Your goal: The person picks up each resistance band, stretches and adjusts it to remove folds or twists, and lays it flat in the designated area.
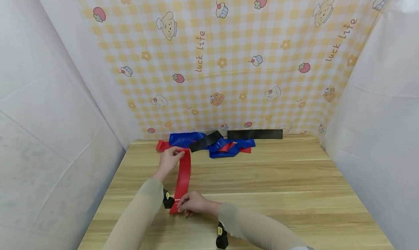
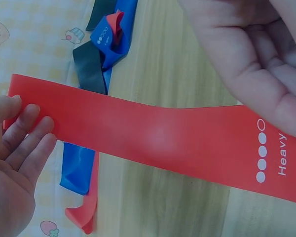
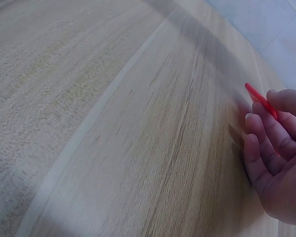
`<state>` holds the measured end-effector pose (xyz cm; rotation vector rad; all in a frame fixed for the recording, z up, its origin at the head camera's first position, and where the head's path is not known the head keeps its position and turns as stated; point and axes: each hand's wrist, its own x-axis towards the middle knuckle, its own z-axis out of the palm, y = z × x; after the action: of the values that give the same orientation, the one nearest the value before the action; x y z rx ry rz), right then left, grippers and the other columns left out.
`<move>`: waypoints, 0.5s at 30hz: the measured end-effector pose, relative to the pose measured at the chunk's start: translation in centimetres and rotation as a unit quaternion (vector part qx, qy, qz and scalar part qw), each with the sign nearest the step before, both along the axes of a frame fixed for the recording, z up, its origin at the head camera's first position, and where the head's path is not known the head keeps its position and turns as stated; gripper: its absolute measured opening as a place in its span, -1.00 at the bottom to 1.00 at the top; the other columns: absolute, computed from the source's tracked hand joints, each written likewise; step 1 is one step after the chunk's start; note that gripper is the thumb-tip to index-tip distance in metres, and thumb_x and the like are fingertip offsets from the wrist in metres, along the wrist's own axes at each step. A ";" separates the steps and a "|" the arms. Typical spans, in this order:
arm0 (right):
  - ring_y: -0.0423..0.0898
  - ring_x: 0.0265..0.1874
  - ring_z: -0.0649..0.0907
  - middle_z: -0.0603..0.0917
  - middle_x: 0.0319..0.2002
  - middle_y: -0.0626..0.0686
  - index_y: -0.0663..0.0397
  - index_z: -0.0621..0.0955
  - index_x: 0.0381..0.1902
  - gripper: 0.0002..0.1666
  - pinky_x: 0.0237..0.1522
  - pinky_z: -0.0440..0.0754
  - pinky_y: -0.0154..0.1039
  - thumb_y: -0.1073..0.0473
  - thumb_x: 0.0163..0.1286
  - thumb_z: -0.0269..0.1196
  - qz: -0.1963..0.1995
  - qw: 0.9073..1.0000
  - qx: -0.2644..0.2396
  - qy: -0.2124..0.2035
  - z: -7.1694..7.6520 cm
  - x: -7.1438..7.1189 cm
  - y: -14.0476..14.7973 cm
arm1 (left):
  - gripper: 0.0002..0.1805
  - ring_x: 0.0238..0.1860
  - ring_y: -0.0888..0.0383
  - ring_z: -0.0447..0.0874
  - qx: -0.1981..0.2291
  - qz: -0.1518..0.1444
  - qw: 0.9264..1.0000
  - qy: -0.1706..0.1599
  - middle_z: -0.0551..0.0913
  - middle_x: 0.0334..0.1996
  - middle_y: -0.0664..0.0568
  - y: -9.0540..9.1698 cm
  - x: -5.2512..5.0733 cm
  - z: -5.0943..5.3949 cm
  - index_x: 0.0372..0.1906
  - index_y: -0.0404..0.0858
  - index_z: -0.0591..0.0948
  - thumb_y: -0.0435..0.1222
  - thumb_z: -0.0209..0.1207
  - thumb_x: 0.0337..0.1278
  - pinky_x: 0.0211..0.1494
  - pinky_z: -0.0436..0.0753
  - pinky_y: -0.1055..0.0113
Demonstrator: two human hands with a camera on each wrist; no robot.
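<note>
- The red resistance band (image 1: 184, 177), marked "Heavy", spans between the left hand (image 1: 170, 160) and the right hand (image 1: 195, 202), over the left part of the wooden table (image 1: 268, 191).
- Left grip: thumb and fingers pinch its far end, near a blue band (image 1: 183, 138) and a slanted black band (image 1: 203, 142).
- Right grip: thumb and fingers pinch the near end by its edge.
- Likely risk: a hard pull could slip that edge hold, springing the band back leftward.
- Careless lowering might snag the heaped bands.
</note>
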<state>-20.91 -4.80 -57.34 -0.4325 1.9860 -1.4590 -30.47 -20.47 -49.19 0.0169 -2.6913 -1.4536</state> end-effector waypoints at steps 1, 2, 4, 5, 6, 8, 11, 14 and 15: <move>-0.19 -0.73 0.55 0.64 -0.58 -0.06 0.04 0.69 -0.44 -0.93 -0.66 0.55 -0.33 0.31 0.20 0.37 0.000 1.000 0.000 0.000 -0.1 0.0 0.0 | -0.78 -0.37 0.08 0.53 -0.001 -0.001 1.000 0.002 0.66 -0.39 0.00 0.0 0.0 -0.1 -0.11 -0.27 0.69 -0.21 0.22 0.28 -0.34 0.53 0.31; -0.19 -0.73 0.55 0.64 -0.58 -0.06 0.05 0.69 -0.44 -0.93 -0.66 0.55 -0.33 0.31 0.20 0.37 0.000 1.000 0.000 0.000 -0.1 0.0 0.0 | -0.78 -0.37 0.08 0.53 -0.003 -0.002 1.000 0.005 0.66 -0.39 -0.01 0.0 0.0 -0.2 -0.12 -0.27 0.69 -0.22 0.22 0.28 -0.34 0.53 0.31; -0.19 -0.73 0.55 0.65 -0.59 -0.06 0.04 0.69 -0.45 -0.93 -0.66 0.55 -0.32 0.30 0.19 0.37 0.001 1.000 0.002 0.000 -0.2 -0.1 0.0 | -0.80 -0.38 0.08 0.52 -0.006 -0.003 1.000 0.010 0.66 -0.40 -0.02 0.1 0.1 -0.4 -0.13 -0.28 0.70 -0.24 0.23 0.27 -0.35 0.52 0.31; -0.19 -0.74 0.55 0.65 -0.59 -0.06 0.05 0.69 -0.45 -0.93 -0.66 0.55 -0.32 0.30 0.19 0.38 0.001 1.000 0.003 0.002 -0.2 -0.1 0.0 | -0.81 -0.39 0.08 0.52 -0.007 -0.002 1.000 0.011 0.66 -0.41 -0.03 0.1 0.1 -0.5 -0.14 -0.27 0.70 -0.25 0.23 0.26 -0.35 0.52 0.31; -0.20 -0.74 0.55 0.65 -0.59 -0.06 0.04 0.69 -0.45 -0.93 -0.67 0.55 -0.32 0.30 0.19 0.38 0.002 1.000 0.004 0.003 -0.2 -0.1 0.0 | -0.81 -0.40 0.08 0.51 -0.011 -0.002 1.000 0.013 0.66 -0.41 -0.04 0.1 0.2 -0.5 -0.14 -0.27 0.70 -0.25 0.23 0.26 -0.35 0.51 0.31; -0.20 -0.74 0.55 0.64 -0.60 -0.06 0.03 0.70 -0.46 -0.92 -0.67 0.56 -0.32 0.31 0.19 0.38 0.002 1.000 0.006 0.004 -0.1 0.0 0.0 | -0.81 -0.40 0.08 0.52 -0.012 -0.001 1.000 0.014 0.67 -0.41 -0.06 0.2 0.3 -0.8 -0.14 -0.29 0.70 -0.27 0.24 0.26 -0.36 0.51 0.33; -0.19 -0.74 0.55 0.65 -0.60 -0.03 0.06 0.70 -0.45 -0.93 -0.67 0.56 -0.31 0.33 0.19 0.37 0.005 1.000 0.009 0.006 0.1 0.1 0.1 | -0.81 -0.40 0.09 0.52 -0.012 0.002 1.000 0.009 0.67 -0.39 -0.10 0.2 0.4 -1.1 -0.12 -0.31 0.69 -0.29 0.23 0.25 -0.38 0.49 0.35; -0.19 -0.73 0.55 0.66 -0.59 0.00 0.09 0.71 -0.43 -0.94 -0.68 0.55 -0.31 0.34 0.20 0.35 0.008 1.000 0.012 0.008 0.4 0.2 0.2 | -0.79 -0.41 0.08 0.51 -0.010 0.003 1.000 -0.008 0.67 -0.37 -0.13 0.3 0.6 -1.5 -0.10 -0.32 0.68 -0.30 0.23 0.25 -0.40 0.48 0.36; -0.18 -0.73 0.54 0.66 -0.59 0.00 0.10 0.71 -0.43 -0.95 -0.68 0.55 -0.30 0.33 0.21 0.35 0.010 1.000 0.015 0.009 0.5 0.2 0.2 | -0.79 -0.41 0.08 0.51 -0.011 0.003 1.000 -0.012 0.67 -0.37 -0.13 0.4 0.7 -1.6 -0.10 -0.33 0.68 -0.30 0.24 0.24 -0.40 0.48 0.35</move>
<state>-20.69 -4.56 -56.84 -0.4523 2.0090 -1.4173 -29.78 -20.09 -50.81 0.0415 -2.7248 -1.4309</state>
